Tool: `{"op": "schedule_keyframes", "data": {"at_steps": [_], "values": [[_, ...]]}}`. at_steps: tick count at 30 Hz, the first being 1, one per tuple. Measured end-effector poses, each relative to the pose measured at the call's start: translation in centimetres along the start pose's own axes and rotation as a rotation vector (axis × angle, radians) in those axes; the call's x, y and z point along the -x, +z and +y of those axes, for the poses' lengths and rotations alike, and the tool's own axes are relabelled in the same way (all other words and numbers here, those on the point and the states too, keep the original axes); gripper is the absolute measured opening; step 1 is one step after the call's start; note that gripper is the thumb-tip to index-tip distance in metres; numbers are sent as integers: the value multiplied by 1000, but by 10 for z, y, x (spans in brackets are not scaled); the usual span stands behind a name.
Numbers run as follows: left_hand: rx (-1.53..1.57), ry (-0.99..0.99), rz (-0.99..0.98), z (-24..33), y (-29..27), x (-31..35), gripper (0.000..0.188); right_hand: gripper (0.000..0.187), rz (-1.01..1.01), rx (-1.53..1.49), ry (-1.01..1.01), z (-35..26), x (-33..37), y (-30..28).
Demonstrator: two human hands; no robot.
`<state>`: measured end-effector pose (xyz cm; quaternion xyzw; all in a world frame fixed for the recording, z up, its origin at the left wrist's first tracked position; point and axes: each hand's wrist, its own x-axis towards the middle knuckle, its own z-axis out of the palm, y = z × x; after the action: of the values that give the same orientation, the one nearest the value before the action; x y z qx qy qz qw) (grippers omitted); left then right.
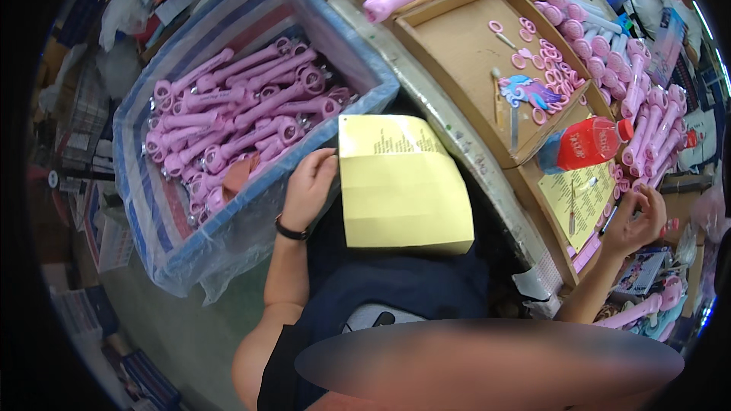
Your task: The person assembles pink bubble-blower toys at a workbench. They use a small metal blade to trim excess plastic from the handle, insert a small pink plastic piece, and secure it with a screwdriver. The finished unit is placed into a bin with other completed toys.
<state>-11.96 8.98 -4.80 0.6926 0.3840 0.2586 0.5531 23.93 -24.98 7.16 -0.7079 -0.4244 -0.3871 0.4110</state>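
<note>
A yellow printed sheet (407, 198) with fold creases lies over my lap. My left hand (311, 186), with a dark band at the wrist, pinches its left edge. Over the right end of the workbench is my right hand (638, 219), its fingers loosely curled and apart, with nothing visible in them. Close beside it are a pen (608, 221) and a second yellow sheet (572, 209) in a cardboard tray. A bottle of red drink with a blue lower part (586, 144) lies tilted above that sheet.
To my left, a striped, plastic-lined bin (137, 183) holds many pink wand-like handles (251, 110). On the bench, a cardboard tray (449, 38) contains pink rings (560, 68) and a colourful unicorn-shaped piece (529, 93). More pink handles (655, 125) are piled at the far right.
</note>
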Motion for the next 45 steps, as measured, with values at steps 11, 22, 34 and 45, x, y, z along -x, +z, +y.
{"op": "schedule_keyframes", "data": {"at_steps": [11,22,34,45], "values": [[975,-298,-442,-5,26,-10,33,33,-866,-350,-86,-160,34,155],[802,-296,-450,7,34,-24,30,25,-1016,-584,-68,-174,53,227],[112,88,-357,21,39,-33,21,18,-1096,-688,14,-162,35,232],[113,102,-372,26,40,-32,26,16,-1190,-654,13,-162,23,227]]}}
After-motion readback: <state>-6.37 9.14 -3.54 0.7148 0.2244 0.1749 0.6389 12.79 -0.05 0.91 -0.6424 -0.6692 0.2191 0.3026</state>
